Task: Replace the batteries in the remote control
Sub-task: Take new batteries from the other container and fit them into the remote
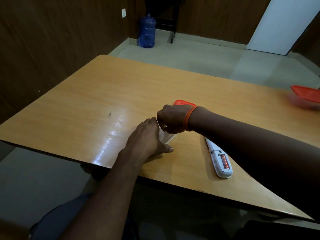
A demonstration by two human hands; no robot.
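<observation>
Left hand (147, 137) lies flat on clear box (168, 138); right hand (172, 119), fingers curled, hold hidden, near remote (218, 168).

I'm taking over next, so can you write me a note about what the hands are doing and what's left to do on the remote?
Left hand: rests on a clear box, fingers fairly straight.
Right hand: curled over the box; whether it holds anything is hidden.
Remote: lies on the table, back cover off, one orange battery inside. The slot beside it looks empty.
Orange lid: behind the right hand.
Done: cover off.
Left: probably fill the second slot and close the cover. I cannot tell whether the battery is old or new.
</observation>
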